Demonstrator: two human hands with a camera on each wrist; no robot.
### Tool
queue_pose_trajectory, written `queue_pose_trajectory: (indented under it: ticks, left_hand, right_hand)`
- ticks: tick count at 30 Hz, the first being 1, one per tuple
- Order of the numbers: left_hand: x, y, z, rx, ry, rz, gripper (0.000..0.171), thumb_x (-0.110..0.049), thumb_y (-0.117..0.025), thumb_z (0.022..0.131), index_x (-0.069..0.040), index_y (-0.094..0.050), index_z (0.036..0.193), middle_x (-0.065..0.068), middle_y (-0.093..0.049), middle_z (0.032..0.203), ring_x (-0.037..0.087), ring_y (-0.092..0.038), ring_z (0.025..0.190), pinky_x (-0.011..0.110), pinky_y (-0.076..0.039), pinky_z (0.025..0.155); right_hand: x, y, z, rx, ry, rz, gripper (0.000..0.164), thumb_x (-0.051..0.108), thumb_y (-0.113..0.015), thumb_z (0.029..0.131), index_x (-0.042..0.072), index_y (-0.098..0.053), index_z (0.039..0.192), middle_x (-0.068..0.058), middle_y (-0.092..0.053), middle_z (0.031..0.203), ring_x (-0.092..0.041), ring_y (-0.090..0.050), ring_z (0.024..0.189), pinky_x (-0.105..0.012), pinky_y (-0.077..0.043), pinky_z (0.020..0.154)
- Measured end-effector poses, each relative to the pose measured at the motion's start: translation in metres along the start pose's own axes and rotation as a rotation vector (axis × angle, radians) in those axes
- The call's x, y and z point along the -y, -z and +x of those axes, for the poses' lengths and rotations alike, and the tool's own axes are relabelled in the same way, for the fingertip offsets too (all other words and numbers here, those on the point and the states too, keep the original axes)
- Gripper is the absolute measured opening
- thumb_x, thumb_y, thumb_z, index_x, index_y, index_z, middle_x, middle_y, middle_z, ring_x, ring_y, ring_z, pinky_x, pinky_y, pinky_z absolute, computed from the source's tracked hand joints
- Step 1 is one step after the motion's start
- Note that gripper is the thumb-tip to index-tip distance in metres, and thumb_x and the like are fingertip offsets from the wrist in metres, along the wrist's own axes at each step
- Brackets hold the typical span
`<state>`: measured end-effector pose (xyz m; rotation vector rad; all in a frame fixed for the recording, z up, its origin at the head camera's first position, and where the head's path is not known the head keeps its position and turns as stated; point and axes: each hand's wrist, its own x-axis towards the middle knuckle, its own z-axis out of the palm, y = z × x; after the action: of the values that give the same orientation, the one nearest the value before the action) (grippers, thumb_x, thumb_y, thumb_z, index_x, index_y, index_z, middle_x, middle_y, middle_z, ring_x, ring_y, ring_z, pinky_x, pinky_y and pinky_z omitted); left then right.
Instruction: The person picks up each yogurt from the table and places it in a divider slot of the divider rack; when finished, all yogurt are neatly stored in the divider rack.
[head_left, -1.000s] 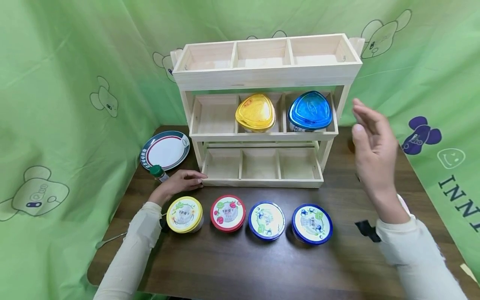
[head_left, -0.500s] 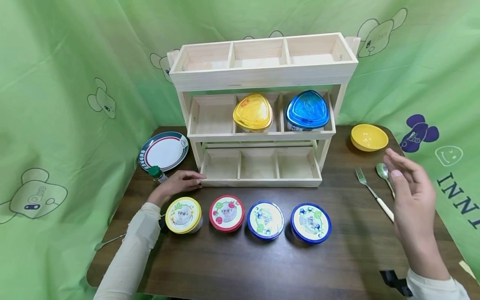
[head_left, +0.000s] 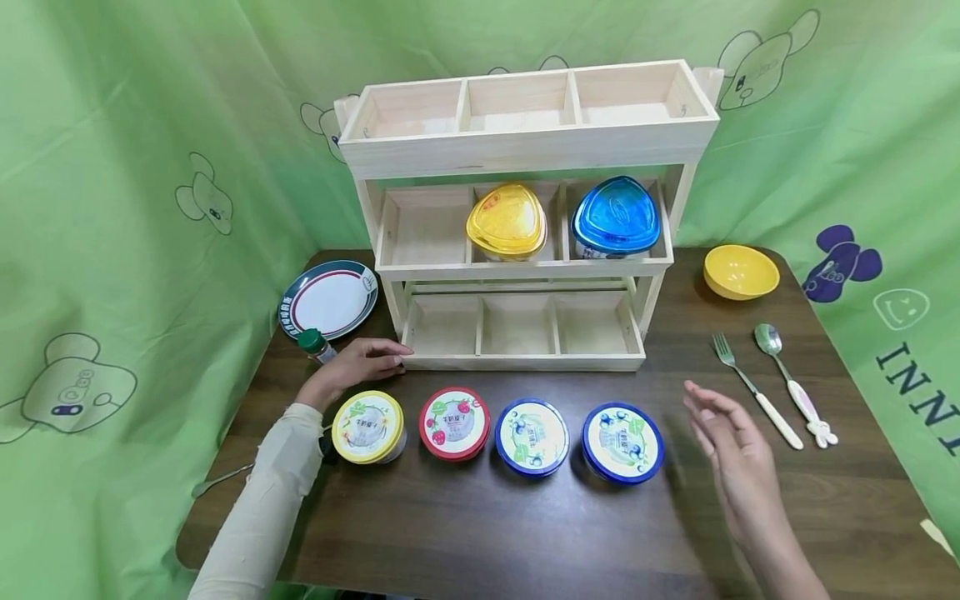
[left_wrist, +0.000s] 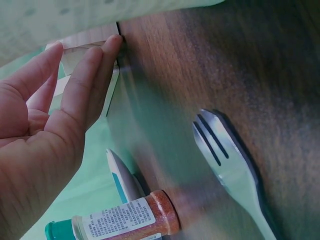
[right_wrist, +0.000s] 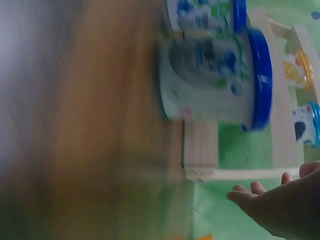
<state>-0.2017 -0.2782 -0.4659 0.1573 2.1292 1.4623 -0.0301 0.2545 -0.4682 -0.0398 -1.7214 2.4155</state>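
A three-tiered rack of pale, fine-grained wood (head_left: 528, 152) stands toward the far side of the brown wood-grain table (head_left: 465, 542), each straight-sided tier divided into three box compartments. The left hand (head_left: 358, 362) rests its fingertips at the near left corner of the lowest tier, fingers fairly straight and gripping nothing.

The right hand (head_left: 738, 467) hangs empty, fingers loosely extended and slightly bent, to the right of a round white tub with a glossy deep-blue lid (head_left: 622, 443), near but apart from it. That tub stands upright before the rack, its wall printed with blueberries and green leaves. Leftward in a row are a second blue-lidded tub (head_left: 532, 437), a round red-lidded tub with strawberry print (head_left: 454, 423) and a round yellow-lidded tub (head_left: 367, 427).

In the middle tier, a jar with a shiny yellow rounded-triangular lid (head_left: 507, 221) occupies the centre compartment, and one with a metallic-blue lid of like shape (head_left: 617, 215) the right.

At far right sits a smooth yellow bowl (head_left: 738, 287); nearer lie a white-handled metal fork (head_left: 750, 387) and a rabbit-handled spoon (head_left: 801, 400).
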Motion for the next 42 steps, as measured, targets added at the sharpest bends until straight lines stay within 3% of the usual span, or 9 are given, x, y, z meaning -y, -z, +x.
queue_pose_trajectory:
  ticks: [5,10,15,18,25,32,42]
  left_hand:
    - [-0.001,0.0,0.0,-0.007,0.004,0.0,0.033,-0.006,-0.059,0.112,0.006,-0.066,0.143,0.021,-0.064,0.141,0.035,-0.068,0.127,0.035,-0.058,0.107]
    - [-0.002,-0.001,-0.001,-0.009,0.013,-0.004,0.033,-0.006,-0.059,0.113,0.005,-0.066,0.143,0.021,-0.064,0.142,0.034,-0.068,0.127,0.036,-0.057,0.108]
    - [-0.003,-0.002,0.0,-0.017,0.009,0.005,0.032,-0.006,-0.059,0.113,0.005,-0.066,0.142,0.021,-0.065,0.141,0.033,-0.068,0.126,0.035,-0.058,0.107]
    - [-0.003,-0.003,0.002,-0.018,0.004,0.004,0.032,-0.006,-0.058,0.113,0.006,-0.066,0.142,0.023,-0.064,0.142,0.034,-0.068,0.126,0.035,-0.058,0.107]
    - [-0.002,-0.004,0.0,-0.03,0.008,0.013,0.032,-0.006,-0.059,0.113,0.005,-0.067,0.142,0.021,-0.065,0.141,0.031,-0.069,0.125,0.035,-0.058,0.107]
    - [0.001,-0.003,-0.001,-0.039,0.014,-0.001,0.031,-0.004,-0.058,0.112,0.005,-0.068,0.141,0.019,-0.066,0.139,0.029,-0.07,0.124,0.033,-0.058,0.106]
    - [0.0,-0.003,-0.001,-0.028,0.012,-0.002,0.033,-0.006,-0.059,0.113,0.005,-0.066,0.143,0.021,-0.065,0.14,0.029,-0.069,0.124,0.034,-0.057,0.107]
  right_hand:
    - [-0.014,-0.011,-0.014,0.011,-0.04,-0.056,0.024,-0.003,-0.051,0.113,-0.006,-0.065,0.133,0.005,-0.068,0.145,-0.005,-0.064,0.131,-0.017,-0.049,0.109]
    - [-0.021,-0.022,-0.024,0.0,-0.136,-0.223,0.025,0.007,-0.059,0.113,-0.009,-0.064,0.132,0.011,-0.063,0.15,0.002,-0.055,0.136,-0.012,-0.045,0.109]
    - [-0.032,-0.032,-0.032,-0.022,-0.204,-0.308,0.028,0.01,-0.064,0.111,-0.007,-0.065,0.134,0.015,-0.063,0.141,0.004,-0.053,0.131,-0.007,-0.045,0.104]
    - [-0.037,-0.035,-0.035,-0.032,-0.182,-0.343,0.028,0.007,-0.063,0.111,-0.007,-0.063,0.135,0.016,-0.063,0.134,0.004,-0.056,0.126,-0.006,-0.046,0.1]
    - [-0.038,-0.035,-0.036,-0.023,-0.191,-0.438,0.03,0.006,-0.06,0.112,-0.007,-0.061,0.14,0.02,-0.057,0.138,0.008,-0.053,0.128,-0.005,-0.044,0.101]
    - [-0.037,-0.033,-0.035,0.013,-0.156,-0.494,0.031,0.009,-0.061,0.112,-0.006,-0.061,0.14,0.029,-0.061,0.132,0.013,-0.054,0.126,-0.004,-0.042,0.102]
    - [-0.015,-0.022,-0.014,-0.008,-0.025,-0.358,0.027,-0.006,-0.059,0.108,-0.003,-0.068,0.133,0.016,-0.069,0.131,0.002,-0.063,0.121,-0.007,-0.05,0.098]
